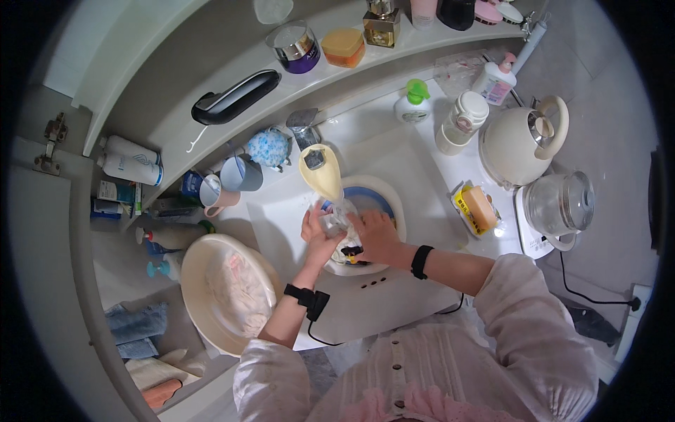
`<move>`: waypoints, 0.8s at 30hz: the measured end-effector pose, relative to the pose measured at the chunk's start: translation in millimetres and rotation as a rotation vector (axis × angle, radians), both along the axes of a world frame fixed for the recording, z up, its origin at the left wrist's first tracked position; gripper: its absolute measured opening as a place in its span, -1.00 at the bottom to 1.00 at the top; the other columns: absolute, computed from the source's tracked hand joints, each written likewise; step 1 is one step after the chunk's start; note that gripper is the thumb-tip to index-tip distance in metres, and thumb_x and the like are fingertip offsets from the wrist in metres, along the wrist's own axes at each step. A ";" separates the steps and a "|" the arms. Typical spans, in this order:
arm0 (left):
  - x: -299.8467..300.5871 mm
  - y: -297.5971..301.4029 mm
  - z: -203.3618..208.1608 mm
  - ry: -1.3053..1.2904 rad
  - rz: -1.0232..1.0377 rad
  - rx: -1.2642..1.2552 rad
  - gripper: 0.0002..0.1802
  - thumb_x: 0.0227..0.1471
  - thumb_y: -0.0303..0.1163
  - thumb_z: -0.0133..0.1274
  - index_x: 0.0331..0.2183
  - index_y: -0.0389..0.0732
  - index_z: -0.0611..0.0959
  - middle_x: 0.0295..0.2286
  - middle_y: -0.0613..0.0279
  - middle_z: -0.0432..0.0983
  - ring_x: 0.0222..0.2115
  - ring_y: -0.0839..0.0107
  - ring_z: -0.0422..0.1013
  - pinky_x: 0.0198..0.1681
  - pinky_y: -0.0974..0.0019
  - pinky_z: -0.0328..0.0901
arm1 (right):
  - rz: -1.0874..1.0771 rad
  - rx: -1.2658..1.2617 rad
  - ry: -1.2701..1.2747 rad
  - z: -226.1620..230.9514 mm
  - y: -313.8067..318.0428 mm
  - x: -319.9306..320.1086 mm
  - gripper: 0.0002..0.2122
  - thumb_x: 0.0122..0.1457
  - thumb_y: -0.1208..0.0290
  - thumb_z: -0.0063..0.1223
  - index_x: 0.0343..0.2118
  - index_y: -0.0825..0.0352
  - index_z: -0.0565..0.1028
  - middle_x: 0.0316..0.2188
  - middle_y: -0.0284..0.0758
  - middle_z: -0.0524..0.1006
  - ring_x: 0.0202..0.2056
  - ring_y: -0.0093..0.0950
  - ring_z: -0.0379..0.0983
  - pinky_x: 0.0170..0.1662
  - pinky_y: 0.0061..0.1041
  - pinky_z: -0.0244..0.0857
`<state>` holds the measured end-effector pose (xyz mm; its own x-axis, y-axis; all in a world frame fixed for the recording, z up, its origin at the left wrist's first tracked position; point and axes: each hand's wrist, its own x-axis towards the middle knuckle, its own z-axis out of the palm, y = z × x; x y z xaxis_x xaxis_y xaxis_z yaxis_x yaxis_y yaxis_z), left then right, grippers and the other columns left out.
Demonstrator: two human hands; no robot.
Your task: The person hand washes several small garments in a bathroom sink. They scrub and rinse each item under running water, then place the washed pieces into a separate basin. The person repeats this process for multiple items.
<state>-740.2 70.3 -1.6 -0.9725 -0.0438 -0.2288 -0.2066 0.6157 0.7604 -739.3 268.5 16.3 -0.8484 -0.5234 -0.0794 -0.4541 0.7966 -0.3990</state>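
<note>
White wet cloth [344,243] with a dark-and-yellow patch is gripped by the left hand [320,241] and right hand [377,238], over a blue-lined basin [399,205] in the sink [422,158]. Soap [481,208] sits on a yellow printed wrapper [465,211] on the counter [460,171]; a lettered purple jar [302,62] stands on the curved shelf [330,83] above.

A green-topped soap bottle [413,107], a purple cosmetics jar [298,58] and an electric kettle [508,149] surround a home washroom's white sink [418,169].
</note>
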 end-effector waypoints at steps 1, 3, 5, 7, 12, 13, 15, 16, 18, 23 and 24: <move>-1.8 4.2 -0.1 -0.107 -0.029 -0.019 0.02 -0.05 0.06 0.25 0.31 -0.02 0.13 0.28 -0.14 -0.26 0.28 -0.08 -0.35 0.31 0.02 -0.29 | -0.011 0.038 -0.052 -2.1 2.9 -0.6 0.04 -0.23 -0.09 0.41 0.29 0.29 0.12 0.04 -0.09 0.29 0.05 -0.10 0.28 -0.04 -0.14 0.23; -7.1 12.1 -6.0 -0.266 -0.081 -0.097 0.07 -0.07 0.09 0.25 0.32 0.01 0.08 0.27 -0.17 -0.23 0.26 -0.14 -0.33 0.30 0.00 -0.28 | -0.060 0.104 -0.081 -8.6 2.7 -1.9 0.12 -0.27 -0.13 0.42 0.33 0.27 0.03 0.08 -0.09 0.25 0.06 -0.07 0.27 -0.03 -0.11 0.23; -9.7 21.9 -20.4 -0.260 -0.113 -0.184 0.04 -0.03 0.17 0.17 0.31 0.01 0.05 0.27 -0.23 -0.30 0.23 -0.23 -0.34 0.30 -0.07 -0.28 | -0.083 0.186 -0.136 -18.7 -5.6 -3.9 0.16 -0.30 -0.11 0.44 0.34 0.25 -0.01 0.09 -0.09 0.23 0.06 -0.06 0.26 -0.03 -0.08 0.25; -6.3 28.4 -39.9 -0.242 -0.144 -0.340 0.01 0.02 0.20 0.11 0.29 -0.10 0.07 0.28 -0.25 -0.35 0.22 -0.27 -0.33 0.30 -0.14 -0.28 | -0.095 0.209 -0.190 -31.8 -13.0 -7.7 0.16 -0.31 -0.09 0.45 0.35 0.24 -0.03 0.09 -0.09 0.22 0.07 -0.04 0.25 -0.03 -0.06 0.26; -2.9 28.4 -83.6 0.036 -0.132 -0.473 -0.13 0.09 0.10 0.03 0.21 -0.26 0.14 0.22 -0.33 -0.22 0.18 -0.34 -0.23 0.26 -0.24 -0.26 | -0.102 0.112 -0.280 -68.1 -20.5 -25.9 0.06 -0.26 -0.02 0.43 0.31 0.24 0.06 0.06 -0.13 0.30 0.11 -0.06 0.21 0.05 -0.03 0.25; -2.2 29.1 -88.8 0.075 -0.116 -0.501 -0.16 0.09 0.07 0.03 0.19 -0.27 0.17 0.22 -0.32 -0.19 0.17 -0.34 -0.20 0.26 -0.24 -0.24 | -0.103 0.080 -0.263 -73.5 -21.3 -28.2 0.04 -0.25 -0.02 0.43 0.30 0.25 0.08 0.06 -0.15 0.31 0.12 -0.07 0.21 0.06 -0.03 0.25; -4.9 32.6 -96.0 0.051 -0.084 -0.570 -0.20 0.07 0.03 0.04 0.16 -0.31 0.24 0.20 -0.30 -0.13 0.15 -0.34 -0.14 0.25 -0.25 -0.19 | -0.038 0.096 -0.128 -80.9 -21.8 -32.7 -0.02 -0.25 0.01 0.44 0.25 0.24 0.15 0.05 -0.18 0.33 0.11 -0.04 0.24 0.09 -0.05 0.25; -8.5 34.6 -97.7 0.082 -0.064 -0.602 -0.25 0.07 0.00 0.04 0.15 -0.28 0.28 0.20 -0.26 -0.10 0.17 -0.31 -0.13 0.25 -0.23 -0.16 | -0.012 0.096 -0.049 -82.5 -21.6 -36.3 -0.05 -0.24 0.02 0.44 0.23 0.24 0.18 0.05 -0.20 0.33 0.10 -0.03 0.25 0.10 -0.06 0.26; -15.8 38.5 -96.8 0.135 -0.031 -0.684 -0.33 0.06 -0.07 0.04 0.12 -0.21 0.36 0.19 -0.18 -0.04 0.19 -0.24 -0.09 0.25 -0.20 -0.10 | -0.061 -0.019 -0.238 -80.9 -20.6 -44.5 -0.12 -0.23 0.04 0.45 0.18 0.23 0.24 0.04 -0.20 0.35 0.09 0.01 0.28 0.11 -0.09 0.26; -41.4 32.9 -74.7 0.056 0.040 -0.466 -0.41 0.08 -0.12 0.03 0.06 -0.28 0.46 0.08 -0.15 0.21 0.13 -0.25 0.04 0.21 -0.14 0.00 | -0.097 -0.076 -0.337 -45.1 -13.9 -54.5 -0.24 -0.21 0.10 0.47 0.08 0.22 0.33 -0.01 -0.14 0.39 0.04 0.03 0.33 0.08 -0.14 0.31; -45.5 29.0 -68.3 -0.016 0.044 -0.431 -0.43 0.12 -0.11 0.00 0.07 -0.26 0.47 0.07 -0.15 0.26 0.14 -0.25 0.04 0.21 -0.11 0.03 | -0.136 -0.059 -0.330 -34.2 -13.9 -51.2 -0.25 -0.22 0.12 0.47 0.07 0.23 0.34 -0.02 -0.12 0.39 0.03 0.02 0.34 0.06 -0.14 0.33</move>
<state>-785.7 99.3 -70.0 -0.9641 -0.1797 -0.1957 -0.2493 0.8668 0.4318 -790.5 254.6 -17.9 -0.8441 -0.4198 -0.3336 -0.1848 0.8118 -0.5540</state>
